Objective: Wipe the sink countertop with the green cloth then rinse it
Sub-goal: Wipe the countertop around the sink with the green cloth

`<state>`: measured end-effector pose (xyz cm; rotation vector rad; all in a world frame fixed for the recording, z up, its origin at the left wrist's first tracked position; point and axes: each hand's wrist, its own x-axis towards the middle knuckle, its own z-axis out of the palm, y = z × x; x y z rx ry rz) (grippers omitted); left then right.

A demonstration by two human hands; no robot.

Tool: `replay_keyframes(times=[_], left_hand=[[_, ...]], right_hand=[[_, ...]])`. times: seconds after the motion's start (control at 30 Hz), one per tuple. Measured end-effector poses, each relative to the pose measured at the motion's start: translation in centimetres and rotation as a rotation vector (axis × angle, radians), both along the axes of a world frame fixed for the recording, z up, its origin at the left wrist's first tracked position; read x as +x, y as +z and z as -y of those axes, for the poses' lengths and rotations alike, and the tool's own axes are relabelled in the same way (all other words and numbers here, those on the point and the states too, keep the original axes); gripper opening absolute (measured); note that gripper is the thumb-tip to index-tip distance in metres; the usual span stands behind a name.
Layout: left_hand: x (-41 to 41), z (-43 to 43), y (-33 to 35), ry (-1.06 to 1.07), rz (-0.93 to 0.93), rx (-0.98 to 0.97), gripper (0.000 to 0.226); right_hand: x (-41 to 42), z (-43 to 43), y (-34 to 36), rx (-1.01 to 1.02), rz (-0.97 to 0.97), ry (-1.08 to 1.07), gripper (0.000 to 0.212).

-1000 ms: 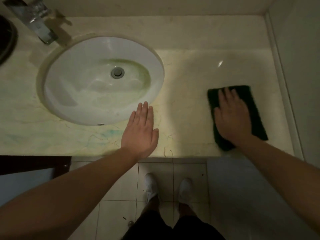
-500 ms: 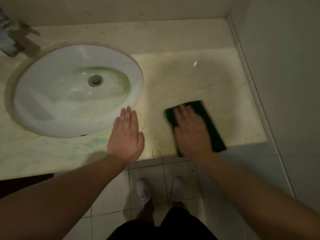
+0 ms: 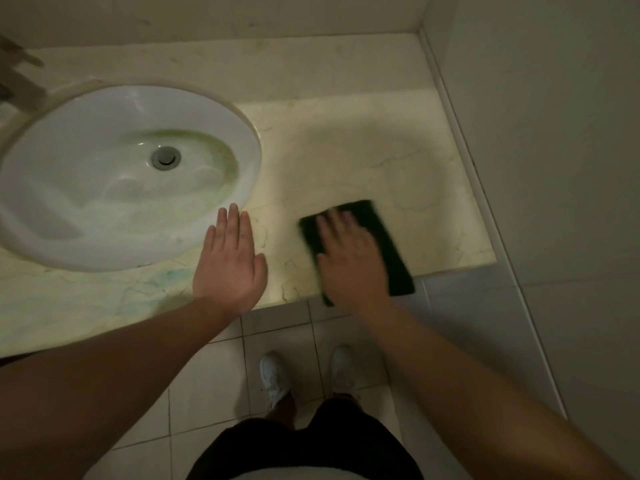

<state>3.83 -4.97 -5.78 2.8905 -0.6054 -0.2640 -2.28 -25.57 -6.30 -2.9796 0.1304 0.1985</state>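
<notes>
The dark green cloth (image 3: 391,244) lies flat on the cream marble countertop (image 3: 363,161), near its front edge, right of the basin. My right hand (image 3: 349,261) presses flat on the cloth, fingers spread and blurred by motion, covering its left half. The cloth's near corner hangs slightly past the counter edge. My left hand (image 3: 230,268) rests palm down on the counter, fingers together, just off the rim of the white oval sink (image 3: 86,209). It holds nothing. Greenish residue rings the drain (image 3: 165,157).
A faucet (image 3: 14,88) shows partly at the far left edge. A wall (image 3: 554,133) bounds the counter on the right and another runs behind it. Blue-green stains (image 3: 166,275) mark the counter's front. Below are floor tiles and my white shoes (image 3: 277,379).
My right hand slid the cloth left along the counter's front edge, from near the right wall toward the sink. The camera shifted right. My left hand stayed put.
</notes>
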Motion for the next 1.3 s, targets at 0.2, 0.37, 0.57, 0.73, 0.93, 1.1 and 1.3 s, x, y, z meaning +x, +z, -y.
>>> replay_keyframes(times=[0.2,0.37,0.57,0.73,0.93,1.1,1.3], left_hand=[[0.1,0.1,0.1,0.005,-0.008,0.006,0.071],[0.2,0.0,-0.2,0.000,-0.003,0.003,0.071],[0.3,-0.1,-0.6,0.000,0.011,-0.004,0.072],[0.2,-0.2,-0.7,-0.007,0.016,-0.018,0.071],[0.1,-0.2,-0.8,0.009,0.016,-0.030,0.070],[-0.1,-0.5,-0.2,0.028,0.018,-0.144,0.068],[-0.6,-0.8,1.5,0.176,-0.048,-0.407,0.067]], right_hand=[[-0.1,15.2,0.6,-0.112,-0.043,-0.477,0.060],[9.6,15.0,0.3,-0.086,-0.001,-0.447,0.061],[22.8,7.4,0.5,-0.023,0.018,-0.131,0.061],[26.4,-0.5,0.6,-0.047,0.029,0.252,0.059],[17.3,-2.4,0.5,-0.072,-0.006,0.449,0.054],[4.9,-5.0,0.8,0.007,-0.020,0.277,0.062],[1.0,-7.5,2.9,0.386,-0.051,0.112,0.057]])
